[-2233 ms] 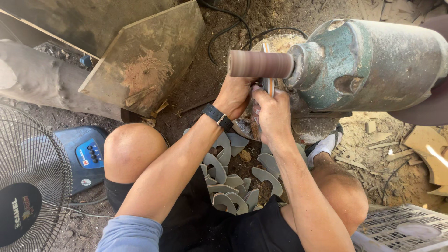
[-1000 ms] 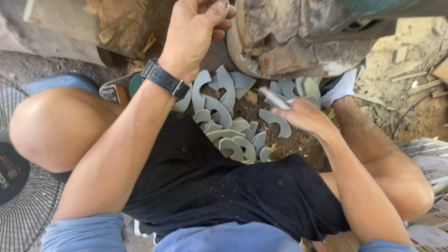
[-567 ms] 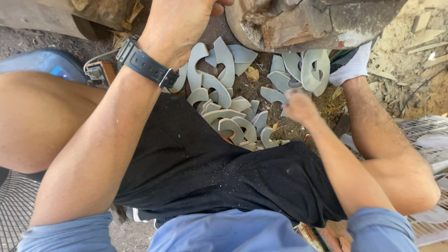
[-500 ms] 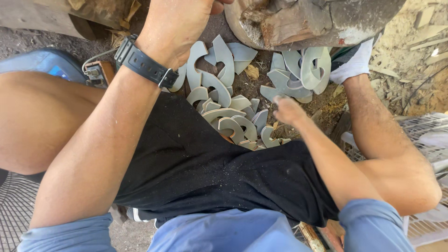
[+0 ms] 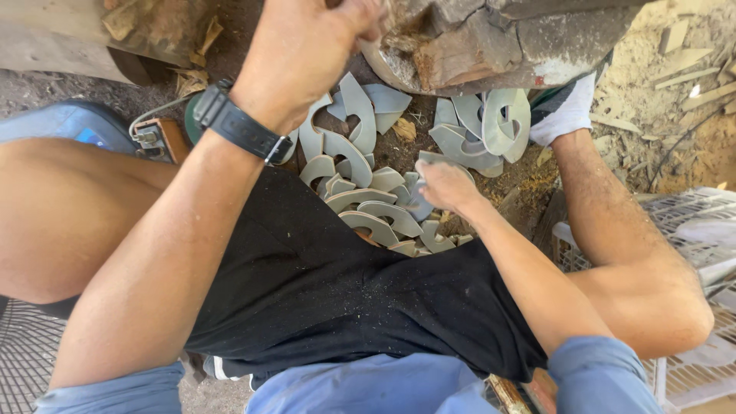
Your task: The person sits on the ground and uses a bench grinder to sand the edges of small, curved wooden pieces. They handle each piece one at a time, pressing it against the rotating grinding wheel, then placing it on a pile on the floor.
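**Hand down among the grey cut-outs**

I watch from above as the right hand (image 5: 446, 184) dips into the pile of curved grey pieces (image 5: 368, 207) lying on the dirt between the person's knees. Its fingers curl down onto one piece at the pile's right edge; whether they have actually closed on it I cannot tell, as the back of the hand hides the tips. The left hand (image 5: 307, 54), with a black wristwatch (image 5: 238, 126) on the wrist, is raised above the pile, closed against the rusty machine base (image 5: 491, 38); what it grips, if anything, is hidden.

I judge the pieces flat, thin, stiff and light, with a dusty matt face that should not slip. They overlap and hook into one another, so one is best pinched across its narrow arm and lifted clear of its neighbours. Cut edges may be sharp.

Room is tight: the machine base overhangs the pile's far side, the black shorts (image 5: 330, 299) border the near side, and a second stack of pieces (image 5: 491, 123) sits just right of the pile beside a white sock (image 5: 567, 115). Straight up toward me is open.
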